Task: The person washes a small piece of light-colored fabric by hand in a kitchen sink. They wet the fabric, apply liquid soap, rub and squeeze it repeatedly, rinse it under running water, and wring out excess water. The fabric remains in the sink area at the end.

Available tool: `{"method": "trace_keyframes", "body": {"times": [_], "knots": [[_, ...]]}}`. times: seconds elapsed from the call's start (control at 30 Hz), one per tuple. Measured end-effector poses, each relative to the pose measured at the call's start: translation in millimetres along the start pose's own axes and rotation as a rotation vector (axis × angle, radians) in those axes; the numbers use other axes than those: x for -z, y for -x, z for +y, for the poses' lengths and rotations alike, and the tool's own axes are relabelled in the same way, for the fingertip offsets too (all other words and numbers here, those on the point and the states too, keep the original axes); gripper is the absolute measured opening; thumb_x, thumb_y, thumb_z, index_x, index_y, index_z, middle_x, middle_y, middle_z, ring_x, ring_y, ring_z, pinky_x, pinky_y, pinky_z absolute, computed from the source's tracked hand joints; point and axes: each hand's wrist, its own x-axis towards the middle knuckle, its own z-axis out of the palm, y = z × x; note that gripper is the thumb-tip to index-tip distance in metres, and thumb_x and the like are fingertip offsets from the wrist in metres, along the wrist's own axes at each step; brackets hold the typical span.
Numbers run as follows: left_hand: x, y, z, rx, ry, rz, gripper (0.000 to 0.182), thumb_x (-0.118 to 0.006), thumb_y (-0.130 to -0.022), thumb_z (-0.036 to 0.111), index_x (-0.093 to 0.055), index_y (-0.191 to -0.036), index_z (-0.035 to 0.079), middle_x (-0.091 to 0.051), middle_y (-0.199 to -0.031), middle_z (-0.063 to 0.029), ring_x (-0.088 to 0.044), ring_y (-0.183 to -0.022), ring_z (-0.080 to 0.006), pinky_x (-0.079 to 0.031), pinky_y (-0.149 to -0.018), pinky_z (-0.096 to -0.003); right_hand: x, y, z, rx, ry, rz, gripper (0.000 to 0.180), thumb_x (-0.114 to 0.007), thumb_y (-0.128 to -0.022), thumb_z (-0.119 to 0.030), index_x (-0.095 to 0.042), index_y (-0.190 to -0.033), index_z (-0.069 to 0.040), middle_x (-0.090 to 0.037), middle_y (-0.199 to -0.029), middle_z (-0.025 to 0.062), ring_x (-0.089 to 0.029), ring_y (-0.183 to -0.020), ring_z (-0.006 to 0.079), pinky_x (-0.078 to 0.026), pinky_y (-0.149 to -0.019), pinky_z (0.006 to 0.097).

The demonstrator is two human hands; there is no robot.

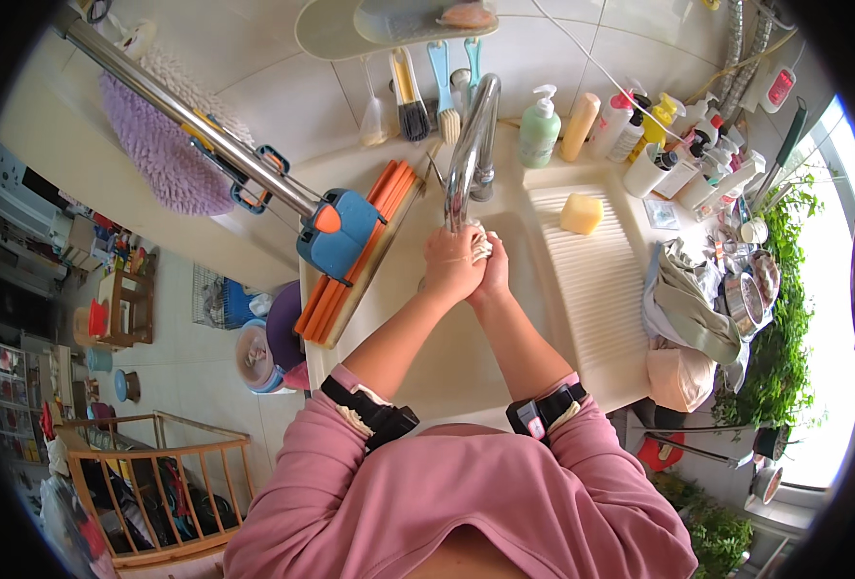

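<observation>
My left hand (pixel 450 262) and my right hand (pixel 496 266) are pressed together under the spout of a chrome faucet (pixel 467 155), over a cream laundry sink (pixel 442 376). Both close around a bunched whitish cloth (pixel 481 244), of which only a part shows between the fingers. To the right of my hands, a yellow soap bar (pixel 581 213) lies on the ribbed washboard (pixel 593 289) of the sink. A sponge mop head (pixel 355 253) with orange strips and a blue joint rests across the sink's left edge.
A green pump bottle (pixel 540 130) and several other bottles line the back ledge. Brushes (pixel 409 101) hang on the tiled wall. Crumpled cloths (pixel 695 297) and a metal bowl (pixel 744 302) sit on the right. The mop's steel pole (pixel 203 123) slants up left. Buckets (pixel 257 354) stand at lower left.
</observation>
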Motion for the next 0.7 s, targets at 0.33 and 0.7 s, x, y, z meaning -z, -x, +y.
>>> {"method": "trace_keyframes", "body": {"times": [0.33, 0.7], "knots": [[22.5, -40.7, -93.5, 0.395, 0.688, -0.168, 0.049, -0.05, -0.09, 0.021, -0.039, -0.132, 0.0, -0.044, -0.13, -0.0123, -0.041, -0.121, -0.0197, -0.032, -0.101, -0.0312, -21.7, -14.2, 30.4, -0.187, 0.111, 0.339, 0.028, -0.048, -0.092, -0.036, -0.055, -0.099, -0.01, -0.062, -0.09, 0.0063, -0.059, -0.084, 0.0208, -0.049, -0.071, 0.038], [0.1, -129.7, -88.3, 0.387, 0.783, -0.298, 0.061, -0.042, -0.092, 0.03, -0.027, -0.141, -0.003, -0.032, -0.146, -0.0148, -0.028, -0.136, -0.0225, -0.024, -0.108, -0.0284, 15.5, -10.4, 0.3, -0.248, 0.365, 0.418, 0.031, -0.061, -0.08, -0.029, -0.054, -0.101, -0.007, -0.058, -0.092, 0.0101, -0.057, -0.083, 0.0257, -0.048, -0.071, 0.0427]]}}
